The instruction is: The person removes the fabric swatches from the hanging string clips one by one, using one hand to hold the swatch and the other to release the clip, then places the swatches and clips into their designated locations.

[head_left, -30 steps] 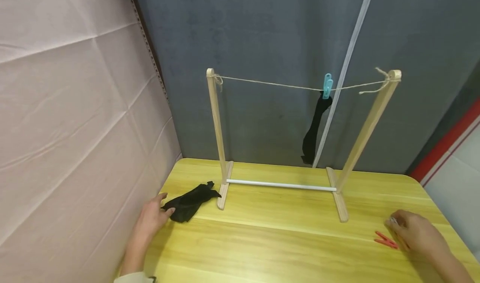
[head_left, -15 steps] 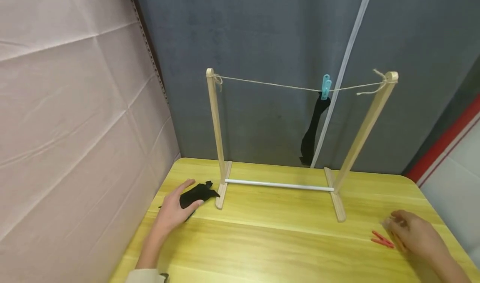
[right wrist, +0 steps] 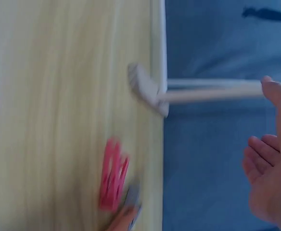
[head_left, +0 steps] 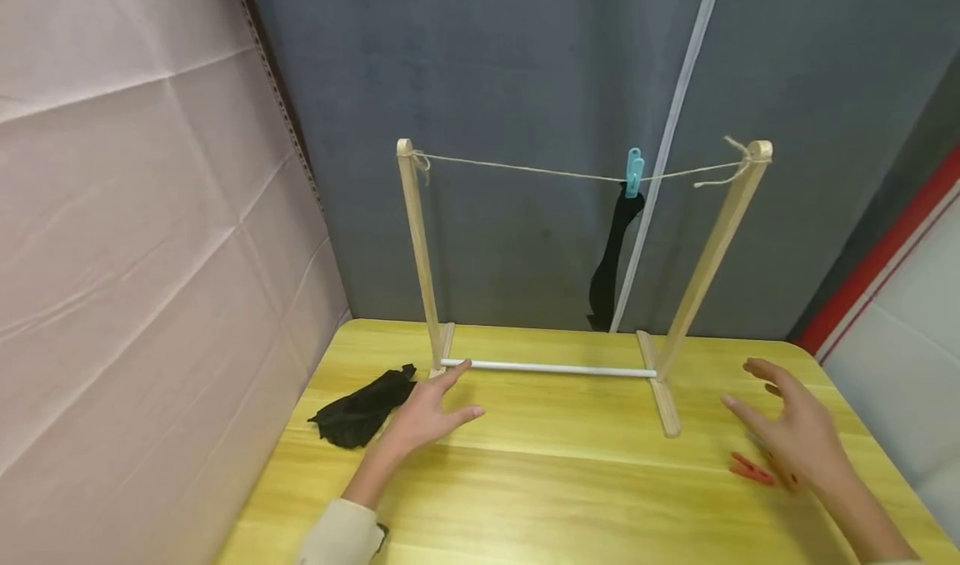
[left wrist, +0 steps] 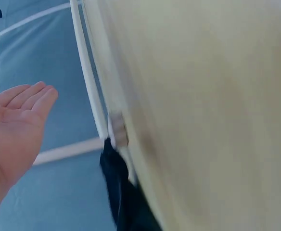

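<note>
Yellow table (head_left: 570,498), rack (head_left: 547,369) 12 o'clock, left hand (head_left: 424,416) half-blocking one foot (head_left: 447,340), right hand (head_left: 802,433) near red peg (head_left: 752,470), both spread.

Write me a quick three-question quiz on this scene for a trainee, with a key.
1. Multiple choice: What colour is the clothespin on the line? a) red b) light blue c) yellow
2. True or false: One black cloth hangs under the line, and a second black cloth lies on the table.
3. Fill in: Of the two hands, the red clothespin is nearer the ____.

Key: 1. b; 2. true; 3. right hand.
</note>
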Tool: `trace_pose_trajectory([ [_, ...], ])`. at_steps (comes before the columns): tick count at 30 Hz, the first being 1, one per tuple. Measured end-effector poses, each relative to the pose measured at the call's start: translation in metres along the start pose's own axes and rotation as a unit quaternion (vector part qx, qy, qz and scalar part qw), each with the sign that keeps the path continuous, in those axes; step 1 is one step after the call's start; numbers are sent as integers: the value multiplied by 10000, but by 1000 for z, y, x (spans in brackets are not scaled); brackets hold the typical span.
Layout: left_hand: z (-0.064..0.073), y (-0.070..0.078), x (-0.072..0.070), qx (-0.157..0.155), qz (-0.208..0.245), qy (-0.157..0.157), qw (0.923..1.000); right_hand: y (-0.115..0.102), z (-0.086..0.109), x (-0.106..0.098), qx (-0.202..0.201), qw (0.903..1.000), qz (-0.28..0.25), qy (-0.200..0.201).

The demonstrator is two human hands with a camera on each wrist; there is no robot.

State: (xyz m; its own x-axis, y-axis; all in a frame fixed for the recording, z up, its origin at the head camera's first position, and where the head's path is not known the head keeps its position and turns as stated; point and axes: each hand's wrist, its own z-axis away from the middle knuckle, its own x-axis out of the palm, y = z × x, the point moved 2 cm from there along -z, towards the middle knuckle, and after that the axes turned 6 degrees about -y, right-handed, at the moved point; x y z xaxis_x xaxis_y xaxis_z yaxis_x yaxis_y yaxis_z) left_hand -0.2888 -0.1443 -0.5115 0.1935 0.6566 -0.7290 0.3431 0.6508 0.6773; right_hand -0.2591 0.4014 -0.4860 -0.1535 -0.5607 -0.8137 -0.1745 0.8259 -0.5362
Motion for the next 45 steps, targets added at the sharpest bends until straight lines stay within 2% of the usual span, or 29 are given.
trace_pose_trajectory([
  [4,-9,6,16,29,674,-313,9972,-30,-1,2,-171,9966,-498,635],
  [9,-25,17,30,268,1423,-201,9893,-63,-8,2,-605,9810,-1312,1292],
  [11,-33,24,35,360,1856,-137,9819,-74,-13,2,-819,9732,-1545,1496],
  [13,-44,33,42,514,2328,-108,9711,-85,-18,2,-973,9664,-1712,1651],
  [15,-57,43,50,610,2840,-102,9568,-94,-24,0,-1166,9598,-1789,1822],
  [18,-76,60,65,687,3533,-20,9330,-107,-36,-3,-1526,9483,-1795,2127],
  [21,-94,76,80,635,4163,135,9069,-119,-49,-5,-1914,9336,-1825,2417],
  [23,-102,85,90,570,4617,251,8848,-127,-54,-4,-2067,9238,-1957,2563],
  [24,-106,89,96,514,4888,313,8703,-132,-56,-3,-2094,9207,-2025,2596],
  [26,-113,96,106,377,5491,364,8341,-142,-55,-3,-2169,9134,-2170,2676],
  [28,-119,103,117,206,6072,436,7931,-153,-52,-5,-2235,9086,-2282,2690],
  [30,-124,111,125,47,6533,470,7556,-159,-51,-7,-2274,9064,-2324,2695],
  [31,-127,114,128,6,6694,459,7415,-162,-51,-9,-2279,9055,-2339,2709],
  [34,-136,125,135,-3,7037,403,7094,-170,-51,-13,-2251,8994,-2373,2902],
  [37,-146,133,141,81,7311,268,6816,-183,-51,-18,-2194,8913,-2398,3160],
  [40,-156,136,142,133,7507,183,6603,-196,-53,-20,-2242,8858,-2364,3304],
  [42,-164,136,140,148,7553,191,6549,-204,-58,-23,-2349,8833,-2280,3355],
  [45,-172,135,135,103,7580,346,6513,-215,-70,-31,-2553,8788,-2107,3438],
])
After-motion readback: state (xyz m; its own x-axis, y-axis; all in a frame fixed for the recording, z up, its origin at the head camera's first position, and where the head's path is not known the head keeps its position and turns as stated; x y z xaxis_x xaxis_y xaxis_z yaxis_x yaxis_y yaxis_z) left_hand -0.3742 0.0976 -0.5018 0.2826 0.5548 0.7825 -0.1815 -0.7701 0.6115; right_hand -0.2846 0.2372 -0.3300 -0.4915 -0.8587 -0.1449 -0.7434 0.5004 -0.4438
